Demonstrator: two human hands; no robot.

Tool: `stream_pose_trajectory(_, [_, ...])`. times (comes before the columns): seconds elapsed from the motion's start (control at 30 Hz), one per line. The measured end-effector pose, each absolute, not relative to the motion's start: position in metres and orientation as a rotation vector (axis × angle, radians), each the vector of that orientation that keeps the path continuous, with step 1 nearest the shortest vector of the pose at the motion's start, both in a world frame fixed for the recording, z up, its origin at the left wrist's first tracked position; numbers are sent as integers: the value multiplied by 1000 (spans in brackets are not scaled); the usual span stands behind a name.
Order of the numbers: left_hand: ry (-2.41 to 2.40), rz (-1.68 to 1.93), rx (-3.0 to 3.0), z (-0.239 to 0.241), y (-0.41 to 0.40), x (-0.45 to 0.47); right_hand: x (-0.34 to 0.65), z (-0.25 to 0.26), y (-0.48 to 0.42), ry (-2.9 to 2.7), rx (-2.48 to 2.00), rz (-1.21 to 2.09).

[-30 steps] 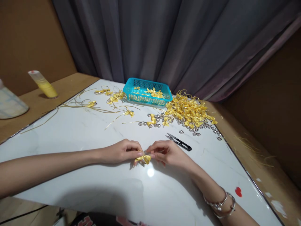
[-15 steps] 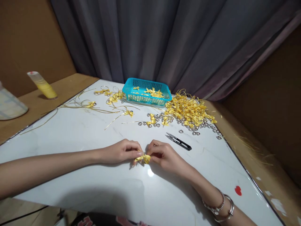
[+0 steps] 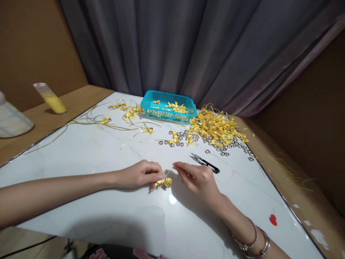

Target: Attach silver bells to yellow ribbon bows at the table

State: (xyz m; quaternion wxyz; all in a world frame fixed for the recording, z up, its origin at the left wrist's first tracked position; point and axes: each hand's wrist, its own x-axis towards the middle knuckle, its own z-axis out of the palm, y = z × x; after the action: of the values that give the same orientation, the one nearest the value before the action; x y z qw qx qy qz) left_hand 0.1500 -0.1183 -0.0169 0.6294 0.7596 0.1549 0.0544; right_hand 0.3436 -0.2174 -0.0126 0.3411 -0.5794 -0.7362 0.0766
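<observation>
A yellow container (image 3: 53, 102) stood left of the blue basket (image 3: 169, 116). In front of the basket, the left hand (image 3: 140, 174) pinched a yellow bow (image 3: 167, 182) while the right hand (image 3: 199, 178) pinched its thin wire (image 3: 168, 173); black scissors (image 3: 210, 165) lay on the counter (image 3: 88, 158) before the basket's right end; a bow pile (image 3: 215, 126) sat just right of it.

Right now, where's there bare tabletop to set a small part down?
Bare: nearest the wearer, between left forearm and right forearm; also between left forearm and gold wires. Mostly bare: between black snips and red heart. Crowded: far side, with teal basket, yellow bow pile and silver pieces.
</observation>
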Motion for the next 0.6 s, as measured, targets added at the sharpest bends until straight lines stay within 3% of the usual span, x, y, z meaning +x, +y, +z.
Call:
stream_pose_trajectory(0.27, [396,158,1801,-14,-121,152,331,14,-220,-1415,-1448,956])
stream_pose_trajectory(0.6, [408,251,1801,-17,-119,153,320,9,-219,-958,-1287,1329])
